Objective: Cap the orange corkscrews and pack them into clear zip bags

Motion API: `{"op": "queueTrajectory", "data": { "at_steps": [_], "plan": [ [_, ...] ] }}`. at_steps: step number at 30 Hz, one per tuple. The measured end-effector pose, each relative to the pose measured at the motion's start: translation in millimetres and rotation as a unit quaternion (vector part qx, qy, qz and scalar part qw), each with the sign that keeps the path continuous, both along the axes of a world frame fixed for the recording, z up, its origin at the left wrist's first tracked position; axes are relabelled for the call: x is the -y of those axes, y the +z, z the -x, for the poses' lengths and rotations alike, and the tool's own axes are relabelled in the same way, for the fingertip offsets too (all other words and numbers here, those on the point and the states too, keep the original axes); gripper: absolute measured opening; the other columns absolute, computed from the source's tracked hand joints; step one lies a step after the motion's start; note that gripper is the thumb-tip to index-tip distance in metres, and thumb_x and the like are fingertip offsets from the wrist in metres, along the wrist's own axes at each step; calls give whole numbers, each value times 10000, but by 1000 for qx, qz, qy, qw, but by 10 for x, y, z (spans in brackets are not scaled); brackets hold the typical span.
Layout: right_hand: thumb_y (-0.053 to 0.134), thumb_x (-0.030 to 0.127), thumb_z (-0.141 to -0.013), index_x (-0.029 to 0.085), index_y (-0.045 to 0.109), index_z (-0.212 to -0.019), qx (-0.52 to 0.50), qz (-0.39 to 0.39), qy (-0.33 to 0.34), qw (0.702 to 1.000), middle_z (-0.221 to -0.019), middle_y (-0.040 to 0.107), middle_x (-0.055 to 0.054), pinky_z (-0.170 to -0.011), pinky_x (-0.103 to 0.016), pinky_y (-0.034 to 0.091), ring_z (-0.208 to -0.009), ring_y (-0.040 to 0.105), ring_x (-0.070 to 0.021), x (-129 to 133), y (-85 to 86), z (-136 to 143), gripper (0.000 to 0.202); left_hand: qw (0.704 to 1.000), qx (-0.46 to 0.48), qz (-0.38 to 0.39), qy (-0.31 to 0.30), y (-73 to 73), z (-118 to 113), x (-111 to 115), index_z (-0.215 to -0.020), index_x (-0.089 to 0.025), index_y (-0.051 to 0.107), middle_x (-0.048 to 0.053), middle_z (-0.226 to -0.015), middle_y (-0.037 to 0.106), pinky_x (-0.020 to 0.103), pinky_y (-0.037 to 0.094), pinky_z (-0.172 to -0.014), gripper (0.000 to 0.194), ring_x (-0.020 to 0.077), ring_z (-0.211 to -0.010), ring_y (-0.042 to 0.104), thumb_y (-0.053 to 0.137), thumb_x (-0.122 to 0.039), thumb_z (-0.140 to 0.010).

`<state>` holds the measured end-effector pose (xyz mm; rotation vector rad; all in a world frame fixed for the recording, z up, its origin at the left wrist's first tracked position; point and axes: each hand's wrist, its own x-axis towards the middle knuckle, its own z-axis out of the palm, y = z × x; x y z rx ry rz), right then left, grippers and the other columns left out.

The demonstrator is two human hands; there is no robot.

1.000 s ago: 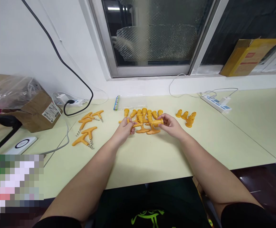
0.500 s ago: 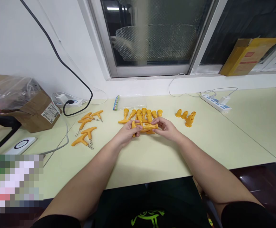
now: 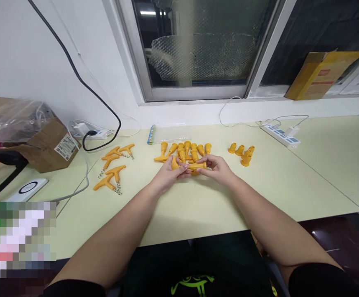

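Bearings were taken from the held sleeve (image 3: 198, 166), twelve o'clock toward the window (image 3: 198, 53). A brown box (image 3: 41, 159) stood far out at nine o'clock. Nearer on that line lay five bare corkscrews (image 3: 105, 182), spirals exposed. The left hand (image 3: 167, 175), just beside the sleeve at nine, had its fingers closed around the handle of the held corkscrew (image 3: 175, 163). Covered corkscrews (image 3: 181, 154) were bunched between ten and one, with a clear bag (image 3: 171, 134) beyond at eleven. The right hand (image 3: 218, 169), at three, pinched the sleeve between thumb and fingers, flanged end rightward. Loose sleeves (image 3: 246, 159) stood farther out at three.

How far the spiral had entered the sleeve could not be told. In this inspector's judgement, good fitting called for both parts in line, the handle steady, light pressure until fully seated, and fingertips clear of the point.

Markings: the brown box bore a white label (image 3: 65, 146) with a printed code, its text too small to read. The bag's coloured strip (image 3: 150, 134) was illegible. At two o'clock, a yellow carton (image 3: 324, 76) carried red print, also unreadable. No brand could be identified.
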<state>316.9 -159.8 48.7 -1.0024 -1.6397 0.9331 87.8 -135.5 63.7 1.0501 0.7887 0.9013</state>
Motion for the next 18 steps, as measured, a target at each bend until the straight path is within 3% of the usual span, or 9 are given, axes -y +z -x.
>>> {"op": "queueTrajectory", "data": {
  "at_steps": [5, 11, 14, 16, 18],
  "plan": [
    [813, 515, -801, 221, 649, -856, -92, 143, 20, 985, -695, 681, 17, -537, -293, 530, -515, 588, -133, 7, 36, 115, 342, 977, -65, -205, 9, 30, -14, 98, -977, -257, 397, 80, -1054, 752, 471, 564, -1021, 565, 245, -1060, 741, 903, -378, -758],
    [648, 572, -913, 237, 569, -947, -133, 334, 37, 932, -512, 589, 53, -343, -220, 395, -350, 453, -113, 36, 73, 203, 346, 936, -165, -309, 27, 62, -16, 177, -878, -262, 422, 88, -1044, 790, 480, 498, -1063, 478, 284, -1088, 735, 869, -409, -796],
    [639, 594, -919, 245, 551, -1021, -130, 306, 66, 941, -659, 671, 14, -407, -252, 483, -455, 583, -144, 55, 90, 176, 374, 944, -158, -287, 46, 77, -34, 178, -876, -260, 432, 84, -994, 785, 472, 518, -1019, 494, 298, -1066, 735, 894, -396, -768],
    [765, 519, -852, 261, 553, -1074, -128, 219, 75, 965, -914, 721, -21, -590, -291, 595, -709, 707, -172, 65, 97, 146, 402, 952, -138, -265, 70, 77, -45, 157, -903, -259, 422, 72, -954, 768, 468, 538, -997, 504, 287, -1047, 736, 891, -389, -773],
    [850, 415, -790, 274, 569, -1103, -114, 127, 69, 983, -1081, 691, -25, -788, -321, 619, -932, 716, -184, 69, 94, 122, 444, 960, -109, -238, 97, 61, -50, 122, -925, -260, 403, 43, -908, 731, 447, 575, -942, 511, 261, -985, 742, 875, -404, -789]
  ]
}}
